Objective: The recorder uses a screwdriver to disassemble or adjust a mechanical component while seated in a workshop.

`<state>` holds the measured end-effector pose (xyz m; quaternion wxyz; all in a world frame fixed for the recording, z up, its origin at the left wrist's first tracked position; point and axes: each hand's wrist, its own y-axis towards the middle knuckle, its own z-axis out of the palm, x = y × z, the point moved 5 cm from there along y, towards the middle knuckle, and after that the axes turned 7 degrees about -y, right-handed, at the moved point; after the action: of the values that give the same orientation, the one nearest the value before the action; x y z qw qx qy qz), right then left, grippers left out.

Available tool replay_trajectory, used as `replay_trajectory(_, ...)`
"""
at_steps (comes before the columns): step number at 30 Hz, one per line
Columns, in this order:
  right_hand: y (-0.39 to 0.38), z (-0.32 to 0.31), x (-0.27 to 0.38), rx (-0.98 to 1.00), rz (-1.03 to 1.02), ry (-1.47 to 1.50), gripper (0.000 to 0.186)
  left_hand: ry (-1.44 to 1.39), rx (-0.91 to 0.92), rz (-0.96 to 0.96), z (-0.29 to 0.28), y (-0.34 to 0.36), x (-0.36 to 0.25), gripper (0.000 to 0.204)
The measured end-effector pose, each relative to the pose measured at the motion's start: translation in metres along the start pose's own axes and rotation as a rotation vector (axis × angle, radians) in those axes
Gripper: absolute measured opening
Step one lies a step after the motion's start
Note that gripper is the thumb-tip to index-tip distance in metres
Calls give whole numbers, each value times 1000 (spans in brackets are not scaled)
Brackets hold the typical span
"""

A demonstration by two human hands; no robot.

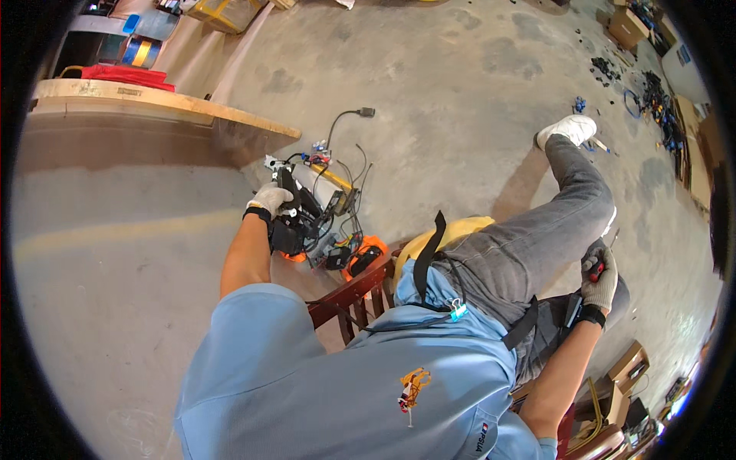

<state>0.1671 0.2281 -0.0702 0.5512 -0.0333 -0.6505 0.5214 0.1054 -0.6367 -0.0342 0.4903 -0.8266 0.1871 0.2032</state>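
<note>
My left hand (270,199), in a pale knit glove, reaches out to a heap of electronic scrap on the floor beside the chair. Its fingers are closed on a black plastic part (287,184) at the edge of the heap. Black cables (354,218), a yellow-edged silver piece (330,178) and orange pieces (366,253) lie around it. Over my right thigh, my gloved right hand (599,282) is closed around a red-and-black handled screwdriver (596,271). Its thin shaft seems to point away from me; the tip is too small to make out.
I sit on a dark red wooden chair (356,295). A wooden-edged bench (165,100) with a red cloth (129,76) stands at the far left. Cables (659,107) and cardboard boxes (627,29) lie far right. Another open box (629,368) sits near right.
</note>
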Motion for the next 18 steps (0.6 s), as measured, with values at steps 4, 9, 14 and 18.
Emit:
replay_trajectory(4,5,-2,0,-7,13,-64,16,84,-48,-92,-16,5,31,34)
replay_trajectory(9,16,-3,-4,6,31,-86,15,132,-127,-97,-44,33,86,25)
replay_trajectory(14,23,-2,5,35,34,-230,23,39,-288,-67,-75,51,131,25)
replay_trajectory(18,44,2,-2,73,144,-292,27,206,-364,-121,-158,97,216,32)
